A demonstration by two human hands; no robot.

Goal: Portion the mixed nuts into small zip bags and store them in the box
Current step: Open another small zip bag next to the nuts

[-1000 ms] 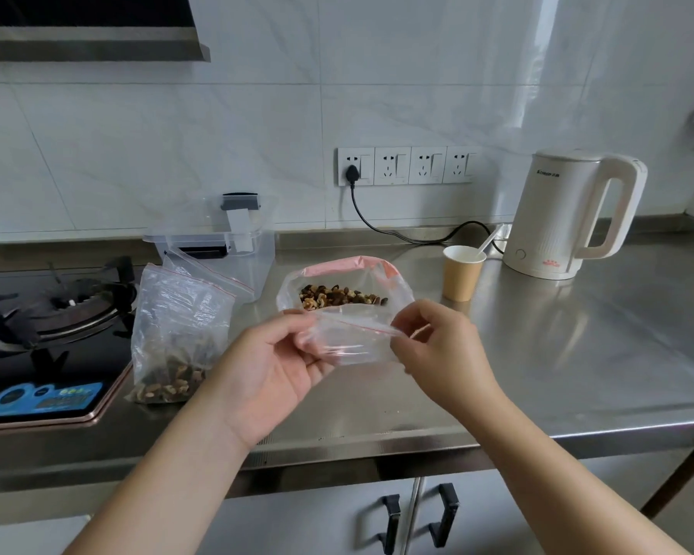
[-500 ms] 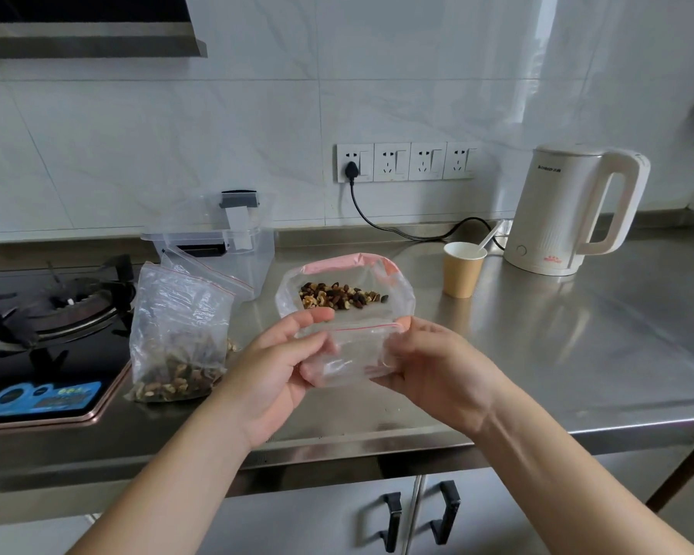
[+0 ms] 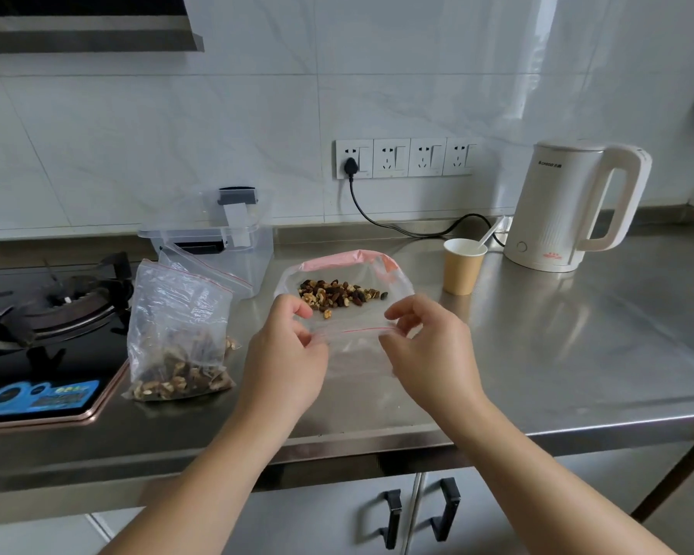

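Observation:
A small clear zip bag (image 3: pixel 353 350) with a red zip line is stretched between my hands above the steel counter (image 3: pixel 557 346). My left hand (image 3: pixel 287 350) pinches its left end and my right hand (image 3: pixel 429 346) pinches its right end. Behind it lies an open zip bag (image 3: pixel 393 280) with a pink rim, holding a heap of mixed nuts (image 3: pixel 339 294). A larger bag of nuts (image 3: pixel 177 334) stands to the left. The clear storage box (image 3: pixel 217 246) sits behind that with its lid raised.
A paper cup (image 3: pixel 463 266) with a spoon stands right of the bags, and a white electric kettle (image 3: pixel 573 206) is further right. A gas hob (image 3: pixel 45 334) fills the left end. Wall sockets (image 3: pixel 405 158) and a black cable run along the back.
My hands have moved apart along the small bag's zip line and lifted slightly, stretching it out. The other bags and the box stay where they were.

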